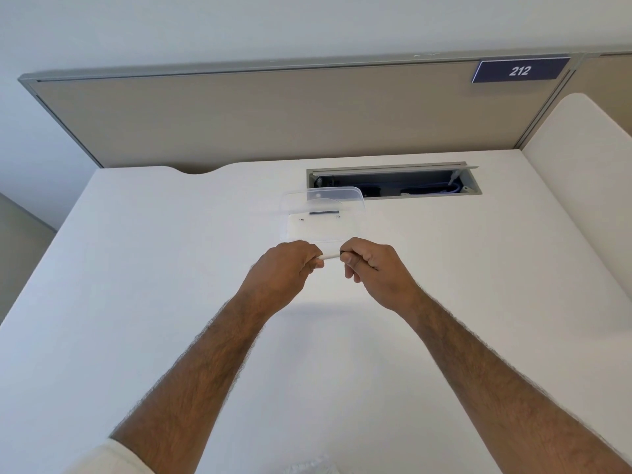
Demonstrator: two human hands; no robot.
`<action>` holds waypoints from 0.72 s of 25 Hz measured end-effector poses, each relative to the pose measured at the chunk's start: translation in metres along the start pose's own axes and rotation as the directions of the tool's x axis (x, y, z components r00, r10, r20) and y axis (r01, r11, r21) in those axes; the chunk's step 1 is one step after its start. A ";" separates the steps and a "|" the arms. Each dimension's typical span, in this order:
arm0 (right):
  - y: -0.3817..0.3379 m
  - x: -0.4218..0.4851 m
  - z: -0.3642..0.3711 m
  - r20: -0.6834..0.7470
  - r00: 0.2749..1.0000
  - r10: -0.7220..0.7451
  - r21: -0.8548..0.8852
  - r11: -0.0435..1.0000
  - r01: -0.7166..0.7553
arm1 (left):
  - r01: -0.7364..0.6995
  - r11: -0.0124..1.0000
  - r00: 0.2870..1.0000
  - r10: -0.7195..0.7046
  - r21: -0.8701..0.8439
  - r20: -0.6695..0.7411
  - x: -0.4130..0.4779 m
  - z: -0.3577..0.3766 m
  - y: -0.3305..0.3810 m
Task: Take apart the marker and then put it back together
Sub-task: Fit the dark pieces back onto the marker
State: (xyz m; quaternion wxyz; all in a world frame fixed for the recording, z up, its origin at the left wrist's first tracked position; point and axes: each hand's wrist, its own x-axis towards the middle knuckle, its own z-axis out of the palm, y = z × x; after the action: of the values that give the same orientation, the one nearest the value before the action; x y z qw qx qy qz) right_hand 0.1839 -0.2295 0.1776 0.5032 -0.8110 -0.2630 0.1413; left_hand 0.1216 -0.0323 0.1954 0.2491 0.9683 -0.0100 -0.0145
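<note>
The white marker lies sideways between the left hand and right hand, each closed tight around one end.

office cubicle: white desk, beige partition panel, number sign 212, open cable tray in desk.

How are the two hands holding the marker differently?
The left hand wraps one end of the white marker in a fist, knuckles up. The right hand pinches the other, darker end, with its thumb showing. Both are shut on the marker, raised above the white desk.
</note>
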 end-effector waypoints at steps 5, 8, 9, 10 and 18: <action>-0.006 -0.003 0.005 -0.010 0.992 0.124 0.196 0.973 -0.120 | -0.081 0.993 0.990 0.090 0.091 -0.105 -0.002 -0.002 0.003; -0.005 -0.008 0.012 -0.011 0.981 0.191 0.282 0.942 -0.180 | -0.128 0.984 0.983 0.142 0.126 -0.115 -0.003 -0.001 -0.003; -0.005 -0.010 0.015 -0.011 0.975 0.220 0.305 0.930 -0.207 | -0.139 0.979 0.982 0.156 0.150 -0.106 -0.003 0.000 -0.005; -0.004 -0.012 0.018 -0.006 0.967 0.254 0.319 0.917 -0.239 | -0.156 0.972 0.980 0.175 0.178 -0.092 -0.003 0.001 -0.006; -0.004 -0.014 0.027 0.024 0.996 0.084 -0.435 0.898 -0.065 | -0.309 0.914 0.950 0.308 0.263 0.046 0.005 0.014 -0.013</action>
State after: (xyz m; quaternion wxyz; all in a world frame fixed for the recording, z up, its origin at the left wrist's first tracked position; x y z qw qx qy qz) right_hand 0.1583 -0.2157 0.1684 0.2988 -0.9088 -0.2673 0.1156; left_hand 0.1259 -0.0280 0.1772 0.1153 0.9793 -0.1647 0.0246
